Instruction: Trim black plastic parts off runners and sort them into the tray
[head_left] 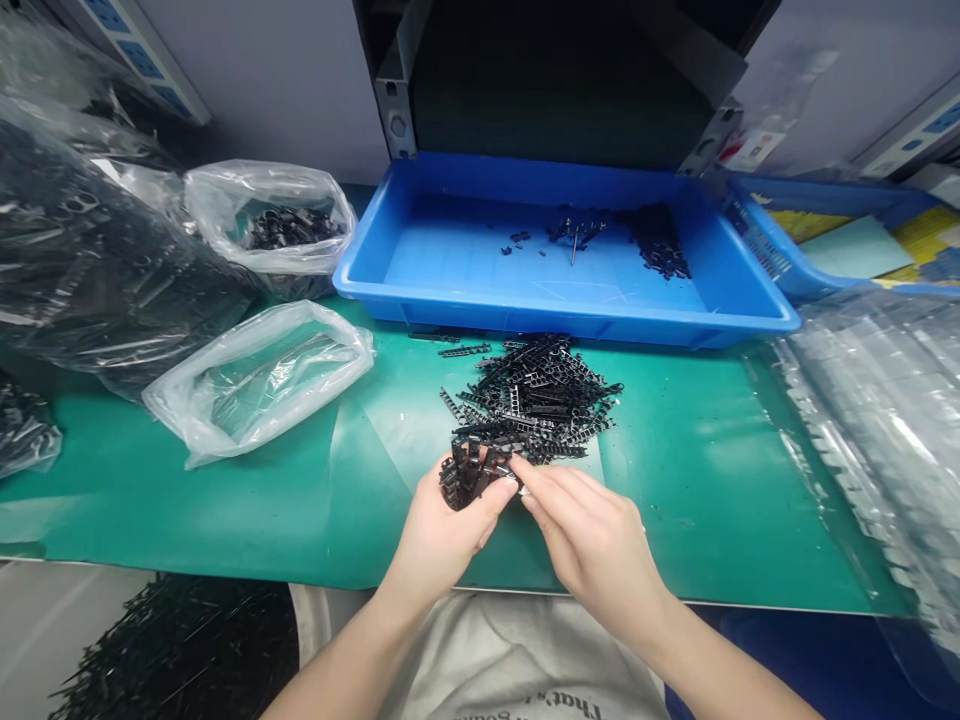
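Several small black plastic parts (466,474) are gathered in my left hand (442,525), its fingers wrapped round them and its thumb pressed on top. My right hand (592,525) meets it at the thumb tip, fingers pressed together on the same parts; exactly what its fingertips pinch is too small to tell. Just beyond both hands a heap of black ladder-like strips (547,390) lies on the green table mat (675,480).
Behind the heap stands a blue tray (480,305) with small black pieces. On the left are an open bag of black parts (270,215), another open bag (262,380) and large filled bags (90,250). Clear plastic trays (885,400) lie right. A bin (311,620) is below left.
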